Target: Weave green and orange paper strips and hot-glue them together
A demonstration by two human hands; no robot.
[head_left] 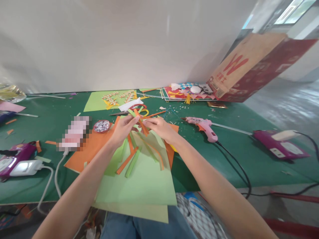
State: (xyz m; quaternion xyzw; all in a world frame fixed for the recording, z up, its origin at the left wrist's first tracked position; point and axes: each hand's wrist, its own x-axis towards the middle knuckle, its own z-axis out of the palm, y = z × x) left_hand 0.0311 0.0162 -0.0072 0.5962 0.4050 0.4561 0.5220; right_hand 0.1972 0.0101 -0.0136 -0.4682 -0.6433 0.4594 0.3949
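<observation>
Both hands meet above the middle of the green table, fingers pinched on crossed orange and green paper strips (141, 122). My left hand (125, 126) grips the strips from the left side. From the right, my right hand (159, 127) pinches the same bunch near its middle. Below them, loose orange and green strips (129, 161) lie on light green paper sheets (147, 189). An orange sheet (92, 146) sticks out underneath. Just beyond my hands rest scissors (138, 107) with red and yellow handles.
A pink glue gun (203, 126) lies to the right, its cord running to a purple power strip (279, 144). A paper bag (251, 69) leans at the back right. On the left are a small round dish (102, 126), a blurred phone (76, 132) and another power strip (18, 159).
</observation>
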